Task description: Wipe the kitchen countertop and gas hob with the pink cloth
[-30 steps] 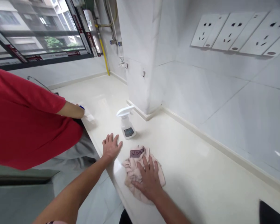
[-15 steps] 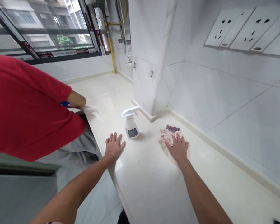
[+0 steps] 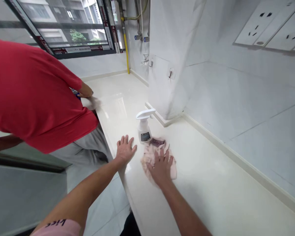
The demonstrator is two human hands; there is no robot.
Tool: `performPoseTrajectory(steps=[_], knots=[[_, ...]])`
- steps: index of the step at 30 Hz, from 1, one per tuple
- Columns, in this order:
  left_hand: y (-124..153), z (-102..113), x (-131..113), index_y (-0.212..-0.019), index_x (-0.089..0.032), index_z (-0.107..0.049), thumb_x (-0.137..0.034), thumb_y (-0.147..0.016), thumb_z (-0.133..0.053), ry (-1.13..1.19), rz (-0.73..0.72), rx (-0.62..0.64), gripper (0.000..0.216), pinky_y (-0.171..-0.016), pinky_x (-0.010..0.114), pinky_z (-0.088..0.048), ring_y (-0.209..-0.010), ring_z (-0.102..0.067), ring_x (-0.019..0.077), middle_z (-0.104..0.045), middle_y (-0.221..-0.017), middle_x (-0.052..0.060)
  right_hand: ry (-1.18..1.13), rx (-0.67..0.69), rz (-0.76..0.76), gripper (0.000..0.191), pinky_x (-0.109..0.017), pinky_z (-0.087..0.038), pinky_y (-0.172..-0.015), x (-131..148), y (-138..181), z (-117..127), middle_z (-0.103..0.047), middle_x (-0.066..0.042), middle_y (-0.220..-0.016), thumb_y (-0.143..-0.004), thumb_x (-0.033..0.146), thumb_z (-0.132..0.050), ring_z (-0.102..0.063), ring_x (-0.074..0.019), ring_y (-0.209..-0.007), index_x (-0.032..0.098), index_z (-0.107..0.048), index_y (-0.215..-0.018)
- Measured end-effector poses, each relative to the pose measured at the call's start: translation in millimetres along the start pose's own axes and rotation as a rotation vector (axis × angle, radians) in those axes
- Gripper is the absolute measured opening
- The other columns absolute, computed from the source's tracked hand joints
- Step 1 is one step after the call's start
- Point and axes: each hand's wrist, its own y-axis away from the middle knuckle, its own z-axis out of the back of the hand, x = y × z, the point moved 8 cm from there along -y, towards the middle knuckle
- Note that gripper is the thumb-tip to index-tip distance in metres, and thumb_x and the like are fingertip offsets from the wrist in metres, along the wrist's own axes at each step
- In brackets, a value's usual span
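My right hand lies on a crumpled pale pink cloth on the white countertop, its fingers spread over the fabric and pressing it down. A dark patterned patch shows at the cloth's far edge. To the left, my left hand rests flat near the counter's front edge, fingers apart and nothing in it. A white spray bottle with a dark label stands upright just beyond both hands. The cloth's far edge comes up close to the bottle's base; whether they touch I cannot tell.
A person in a red shirt leans over the counter at left, one hand near a pale cloth. A tiled wall corner juts out behind the bottle. Wall sockets are at upper right, a window at upper left.
My right hand has slid the cloth left across the counter, from near the wall to beside the bottle. My left hand stays at the edge. The view has shifted a little to the right.
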Motion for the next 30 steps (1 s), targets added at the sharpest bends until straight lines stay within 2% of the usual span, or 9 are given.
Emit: performPoseTrajectory(steps=[3,6,10,14,19,22,26,28,30], knots=[[-2.0,-4.2,2.0,-0.154,-0.024,-0.054,-0.054,-0.101,-0.046,-0.013,0.01,0.022,0.061,-0.119,0.057,-0.029,-0.155,-0.03,0.0413,-0.038,-0.168,0.017,-0.06,-0.023,0.187,0.081,-0.072,-0.007,-0.124,54.8,50.1,-7.9,-0.028,-0.017,-0.171,-0.093,0.075,-0.049,-0.013,-0.0489,-0.158,0.021,-0.051,-0.154],[-4.3,-9.2,4.7,-0.155,-0.025,-0.053,-0.055,-0.101,-0.048,-0.018,0.012,0.038,0.062,-0.119,0.058,-0.029,-0.156,-0.029,0.0408,-0.037,-0.169,0.016,-0.116,-0.008,0.273,0.081,-0.075,-0.009,-0.123,84.0,75.7,-12.4,-0.03,-0.018,-0.17,-0.092,0.077,-0.049,-0.013,-0.0497,-0.158,0.023,-0.051,-0.153],[-5.2,-10.4,5.6,-0.155,-0.024,-0.053,-0.055,-0.101,-0.048,-0.001,0.008,0.039,0.062,-0.119,0.058,-0.028,-0.156,-0.03,0.0414,-0.037,-0.169,0.018,-0.151,0.033,0.286,0.079,-0.076,-0.011,-0.122,90.8,73.5,-13.1,-0.032,-0.02,-0.169,-0.093,0.075,-0.05,-0.016,-0.0509,-0.157,0.021,-0.052,-0.151],[-3.7,-6.4,3.5,-0.153,-0.025,-0.054,-0.055,-0.101,-0.049,0.022,0.007,0.027,0.061,-0.119,0.057,-0.028,-0.155,-0.03,0.0408,-0.038,-0.168,0.018,-0.158,0.008,0.328,0.074,-0.07,-0.015,-0.124,77.8,71.4,-10.3,-0.037,-0.013,-0.168,-0.093,0.077,-0.049,-0.02,-0.0445,-0.157,0.027,-0.055,-0.148],[-0.1,-2.0,1.0,-0.153,-0.023,-0.054,-0.055,-0.101,-0.046,0.044,0.002,0.004,0.061,-0.12,0.057,-0.026,-0.156,-0.028,0.0407,-0.037,-0.168,0.017,-0.113,-0.088,0.324,0.065,-0.063,-0.019,-0.124,22.9,74.9,-5.9,-0.044,-0.006,-0.164,-0.094,0.075,-0.051,-0.024,-0.0375,-0.157,0.031,-0.061,-0.14],[1.0,-0.9,0.4,-0.152,-0.023,-0.054,-0.055,-0.102,-0.043,0.058,0.001,0.004,0.061,-0.12,0.057,-0.026,-0.156,-0.028,0.0411,-0.037,-0.168,0.017,-0.024,-0.149,0.157,0.063,-0.064,-0.019,-0.124,-45.0,65.8,3.0,-0.046,-0.011,-0.162,-0.097,0.07,-0.048,-0.025,-0.0376,-0.156,0.024,-0.062,-0.139],[1.0,2.1,-1.1,-0.152,-0.02,-0.055,-0.053,-0.101,-0.044,0.078,-0.003,0.007,0.061,-0.12,0.058,-0.025,-0.155,-0.028,0.0427,-0.038,-0.167,0.019,0.062,-0.253,-0.142,0.076,-0.065,-0.023,-0.121,-145.0,57.8,26.4,-0.049,-0.017,-0.158,-0.099,0.073,-0.032,-0.028,-0.0395,-0.154,0.016,-0.063,-0.138],[0.6,3.2,-1.7,-0.151,-0.02,-0.055,-0.052,-0.101,-0.044,0.083,-0.003,0.01,0.061,-0.121,0.058,-0.024,-0.155,-0.028,0.0425,-0.038,-0.167,0.019,0.08,-0.303,-0.228,0.083,-0.067,-0.027,-0.119,-175.9,61.3,37.2,-0.049,-0.02,-0.157,-0.099,0.075,-0.024,-0.03,-0.0426,-0.152,0.012,-0.062,-0.138],[0.2,3.2,-1.6,-0.152,-0.02,-0.054,-0.052,-0.101,-0.043,0.08,0.002,0.019,0.061,-0.121,0.057,-0.024,-0.156,-0.027,0.042,-0.037,-0.167,0.019,0.099,-0.336,-0.271,0.086,-0.069,-0.028,-0.117,-188.8,69.0,43.0,-0.048,-0.021,-0.157,-0.099,0.074,-0.02,-0.031,-0.0445,-0.151,0.01,-0.06,-0.139]])
